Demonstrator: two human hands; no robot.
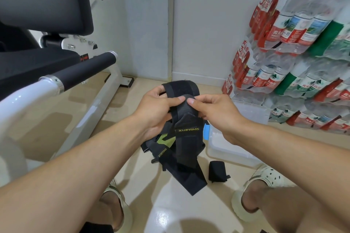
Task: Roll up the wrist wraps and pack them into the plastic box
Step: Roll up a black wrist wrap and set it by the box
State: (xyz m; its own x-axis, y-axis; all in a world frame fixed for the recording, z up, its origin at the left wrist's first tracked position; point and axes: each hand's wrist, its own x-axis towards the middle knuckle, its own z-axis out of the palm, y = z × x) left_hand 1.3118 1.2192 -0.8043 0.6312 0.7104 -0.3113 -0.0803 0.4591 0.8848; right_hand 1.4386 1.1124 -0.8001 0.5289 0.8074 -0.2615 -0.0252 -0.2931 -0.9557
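Both hands hold a long black wrist wrap [186,145] above the floor. My left hand [158,108] grips its upper looped part, thumb on top. My right hand [214,108] pinches the same fold from the right, thumb against the fabric. The wrap's tail hangs down to the floor, with yellow "XUEYING" lettering. More black and green wraps [161,143] lie heaped beneath it. One rolled black wrap [217,171] rests on the tiles to the right. The clear plastic box [229,149] with a blue latch sits on the floor under my right wrist.
A white exercise bench frame [98,108] with black padded rollers fills the left. Shrink-wrapped packs of water bottles [295,58] are stacked along the right wall. My feet in pale sandals [265,178] stand at the bottom, on beige floor tiles.
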